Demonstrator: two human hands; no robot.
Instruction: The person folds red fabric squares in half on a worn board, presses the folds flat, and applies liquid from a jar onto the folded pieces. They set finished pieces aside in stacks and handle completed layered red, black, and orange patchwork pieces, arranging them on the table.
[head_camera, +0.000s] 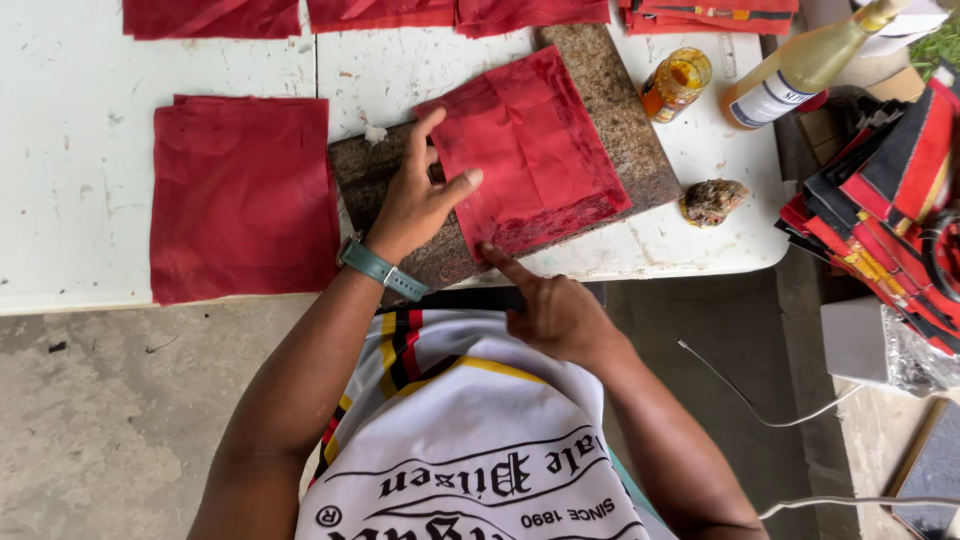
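Item in hand: red square sheet (530, 150), leather or stiff paper by the look, lying tilted on a speckled stone slab (620, 120) near the front edge of the white tabletop (80, 200); its lower border looks darker and glossy, possibly wet with glue.

Left hand (415, 195), wristwatch (378, 267) on the wrist: fingers spread apart, flat on the sheet's left edge and the slab, pinning rather than gripping.

Right hand (555, 310): index finger extended, tip touching the sheet's lower corner at the slab's front edge; remaining fingers curled in, holding nothing.

Stock: a stack of like red sheets (240, 195) left of the slab, appearing untreated; further red pieces (370, 15) along the far edge.

Sundries: an orange-filled jar (675, 82) and a pale bottle (800, 65) toward the right far corner; a rough stone (712, 200) beside the slab; finished red-black-yellow goods (880, 210) stacked off the right edge.

Progress, judged: one sheet in work, many remaining.
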